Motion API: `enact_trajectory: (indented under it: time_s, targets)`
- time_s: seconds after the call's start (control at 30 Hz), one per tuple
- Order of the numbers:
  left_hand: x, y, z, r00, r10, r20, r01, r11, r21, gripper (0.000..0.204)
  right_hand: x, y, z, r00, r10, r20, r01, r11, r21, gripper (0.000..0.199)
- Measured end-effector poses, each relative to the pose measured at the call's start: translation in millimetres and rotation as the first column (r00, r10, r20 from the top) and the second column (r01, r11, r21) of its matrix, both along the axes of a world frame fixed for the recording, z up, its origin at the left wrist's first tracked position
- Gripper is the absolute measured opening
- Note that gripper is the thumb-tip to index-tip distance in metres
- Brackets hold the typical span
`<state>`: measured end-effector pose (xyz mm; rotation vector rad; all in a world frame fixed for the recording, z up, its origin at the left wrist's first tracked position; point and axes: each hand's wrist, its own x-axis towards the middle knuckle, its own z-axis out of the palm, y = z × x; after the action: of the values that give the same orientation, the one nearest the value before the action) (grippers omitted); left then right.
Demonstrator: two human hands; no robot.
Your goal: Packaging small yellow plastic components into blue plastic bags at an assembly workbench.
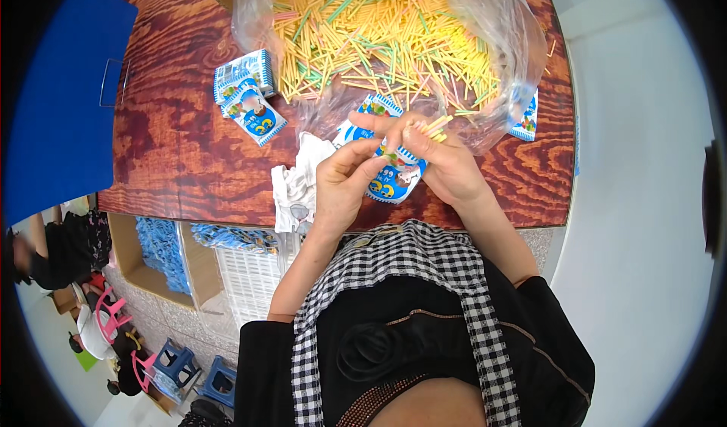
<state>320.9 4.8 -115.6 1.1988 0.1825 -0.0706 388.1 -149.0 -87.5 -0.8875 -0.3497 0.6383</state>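
Note:
My right hand (447, 158) is closed around a small bundle of thin pale-yellow sticks (437, 128), whose ends stick out above the thumb. Close beside it, the thumb and forefinger of my left hand (344, 177) meet in a pinch; what lies between them is too small to make out. A blue-and-white printed packet (390, 188) shows just below both hands, and I cannot tell whether either hand grips it. Partly hidden behind the fingers is another such packet (379, 106). Beyond the hands, a clear plastic bag (515, 25) lies spread under a large heap of yellow, green and pink sticks (379, 33).
Several printed packets (256, 115) lie left of the heap, and one packet (527, 120) at its right. A crumpled white cloth (303, 181) rests by my left wrist on the reddish wood-grain table (174, 147). Crates, blue stools (176, 360) and people are at lower left.

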Motion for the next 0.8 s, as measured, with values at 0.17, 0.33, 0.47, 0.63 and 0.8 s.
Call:
enact_trajectory:
  time_s: [0.17, 0.33, 0.47, 0.63, 0.8]
  targets:
    - [0.7, -1.4, 1.7, 0.999, -0.003, 0.045, 0.003, 1.000, 0.014, 0.021, -2.7, 4.1, 8.7, 0.997, -0.031, -0.067, 0.024, 0.995, -0.092, 0.027]
    - [5.1, -0.9, -1.3, 0.996, 0.013, 0.086, -0.007, 0.997, -0.072, 0.018, 0.7, 3.7, 15.6, 0.999, -0.037, -0.012, 0.035, 0.988, -0.154, 0.025]
    - [10.7, -3.4, 1.6, 0.993, 0.064, 0.100, -0.054, 0.994, -0.100, 0.017, 3.0, 4.8, 17.5, 0.991, -0.081, -0.108, 0.086, 0.995, 0.042, 0.037]
    - [13.1, -3.0, 1.1, 0.991, 0.092, 0.097, -0.080, 0.989, -0.123, 0.018, 4.0, 11.3, 19.0, 0.965, -0.159, -0.207, 0.171, 0.984, 0.044, 0.052]
    - [11.0, -1.5, 1.3, 0.991, 0.095, 0.090, -0.084, 0.988, -0.127, 0.018, 3.5, 14.2, 25.3, 0.977, -0.180, -0.112, 0.177, 0.984, -0.036, 0.055]
